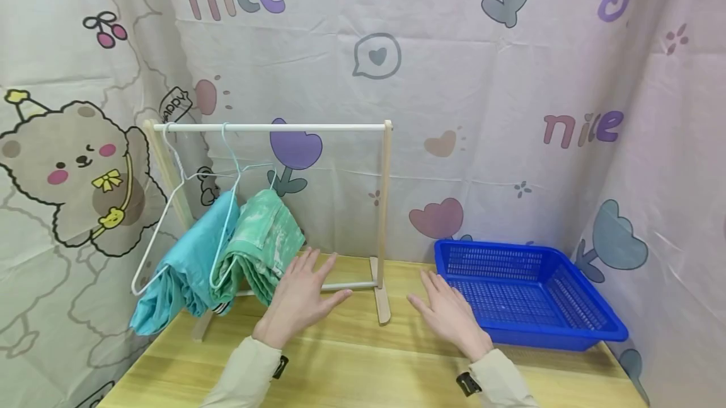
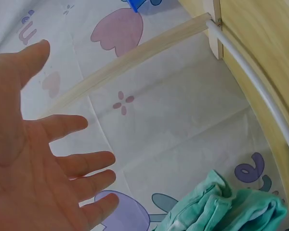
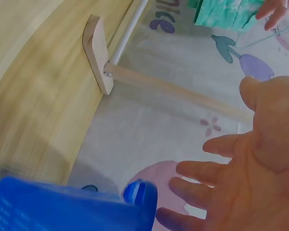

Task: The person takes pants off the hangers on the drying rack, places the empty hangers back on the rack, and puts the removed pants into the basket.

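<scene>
In the head view my left hand (image 1: 299, 299) hovers with spread fingers just right of a green patterned garment (image 1: 266, 238). That garment hangs folded over a pale blue wire hanger (image 1: 231, 219) on the rack's white rail (image 1: 306, 127). To its left a bright blue garment (image 1: 193, 263) hangs over a white hanger (image 1: 153, 244). My right hand (image 1: 450, 314), fingers extended, is beside the left edge of a blue plastic basket (image 1: 578, 326). Both wrist views show bare palms: the left hand (image 2: 43, 163) and the right hand (image 3: 255, 163) hold nothing.
The rack's right wooden post (image 1: 384, 206) rises between the hands from a wooden foot (image 1: 382, 304). A low white bar (image 1: 351, 285) runs behind the left hand. Wood-grain tabletop (image 1: 363, 370) lies under everything, with a printed curtain (image 1: 488, 80) behind and at both sides.
</scene>
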Motion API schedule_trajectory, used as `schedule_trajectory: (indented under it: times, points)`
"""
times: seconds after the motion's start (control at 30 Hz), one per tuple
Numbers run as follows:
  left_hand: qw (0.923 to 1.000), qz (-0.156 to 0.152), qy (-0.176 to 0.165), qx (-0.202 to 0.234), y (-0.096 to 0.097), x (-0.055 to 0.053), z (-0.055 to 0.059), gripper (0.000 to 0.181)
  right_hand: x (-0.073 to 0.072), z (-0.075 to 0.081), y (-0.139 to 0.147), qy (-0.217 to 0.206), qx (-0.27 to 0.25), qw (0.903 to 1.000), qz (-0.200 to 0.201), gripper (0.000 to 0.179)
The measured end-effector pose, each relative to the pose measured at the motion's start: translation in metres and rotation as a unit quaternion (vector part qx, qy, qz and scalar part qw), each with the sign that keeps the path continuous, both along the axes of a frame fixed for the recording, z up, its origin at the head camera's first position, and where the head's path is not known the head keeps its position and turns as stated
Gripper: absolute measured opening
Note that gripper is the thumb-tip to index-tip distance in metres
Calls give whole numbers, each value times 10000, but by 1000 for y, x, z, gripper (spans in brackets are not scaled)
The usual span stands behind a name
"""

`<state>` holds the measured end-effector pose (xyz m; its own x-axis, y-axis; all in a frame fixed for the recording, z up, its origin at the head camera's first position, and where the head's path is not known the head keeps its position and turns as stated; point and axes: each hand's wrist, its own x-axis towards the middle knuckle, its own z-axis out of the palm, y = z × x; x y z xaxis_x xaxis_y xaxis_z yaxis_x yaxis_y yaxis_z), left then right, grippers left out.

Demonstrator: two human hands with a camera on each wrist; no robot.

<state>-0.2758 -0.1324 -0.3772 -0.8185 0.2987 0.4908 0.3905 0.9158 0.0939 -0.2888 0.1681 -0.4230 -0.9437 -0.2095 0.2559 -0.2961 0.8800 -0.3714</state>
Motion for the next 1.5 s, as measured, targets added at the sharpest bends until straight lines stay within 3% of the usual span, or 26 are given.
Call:
schedule_trajectory:
  times: [0.2,0.5,0.73,0.9,1.23,1.5]
  points:
    - [9999,92,1,107,-8,1,7,69,-6,0,-12,176,-93,9997,119,69]
    - [9970,47,772,85,-18,2,19,57,-22,7,-29,693,-299,9971,77,62]
    - [9867,-57,1619,-125,-29,3,33,45,-32,16,-39,1171,-470,9917,254,42]
    - [9829,-29,1838,-107,-39,8,46,39,-41,28,-44,1357,-588,9885,312,29]
    - [9699,-58,2416,315,-57,15,66,32,-64,54,-56,1253,-868,9876,368,19]
    - [9678,535,2392,570,-70,22,74,36,-83,66,-61,1169,-916,9884,320,23]
